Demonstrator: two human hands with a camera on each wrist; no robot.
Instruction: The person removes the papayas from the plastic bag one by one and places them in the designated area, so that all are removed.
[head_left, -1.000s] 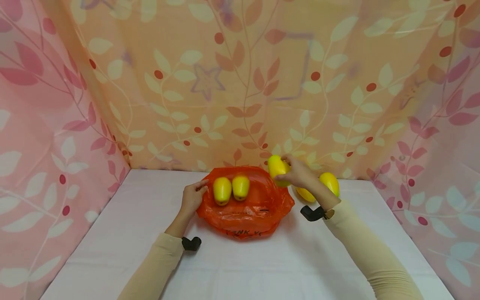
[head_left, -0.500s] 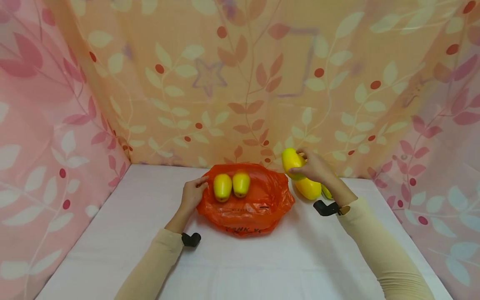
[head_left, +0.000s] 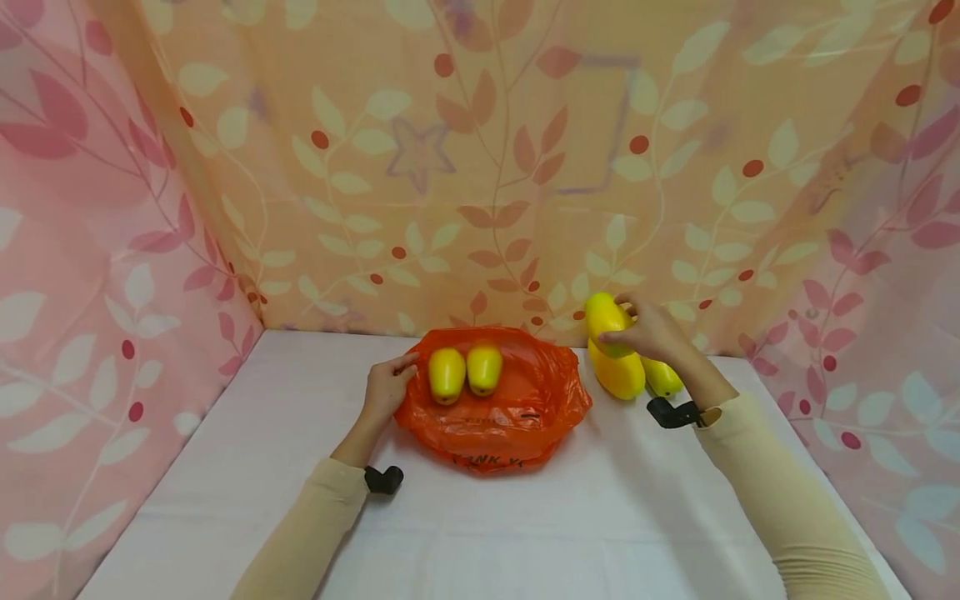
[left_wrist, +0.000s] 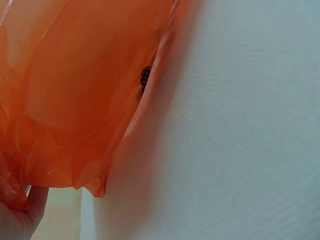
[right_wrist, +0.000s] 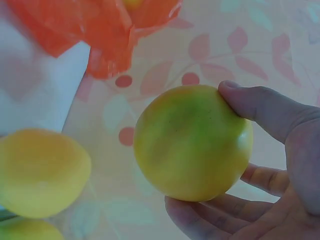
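Observation:
My right hand (head_left: pixel 651 333) holds a smooth yellow mango (head_left: pixel 607 323) with a green patch, gripped between thumb and fingers. It is raised and overlaps a second yellow mango (head_left: pixel 618 375) lying on the table. In the right wrist view the held mango (right_wrist: pixel 192 142) fills the middle, with the thumb on top and fingers beneath. My left hand (head_left: pixel 386 387) pinches the left rim of an orange-red plastic bag (head_left: pixel 517 425). The bag lies spread with its mouth up, black lettering on its near side. Two yellow fruits (head_left: pixel 447 377) sit side by side inside it, toward the left.
A greener yellow fruit (head_left: pixel 663 379) lies under the right wrist, beside the second mango. All stand on a white-covered table (head_left: pixel 480 533). Floral cloth (head_left: pixel 360 192) hangs along the back and both sides. Black wrist cameras (head_left: pixel 384 480) jut from both cuffs.
My right hand has moved right with the mango, from over the bag's right rim to above the fruit beyond it. The left hand stays at the bag's left rim.

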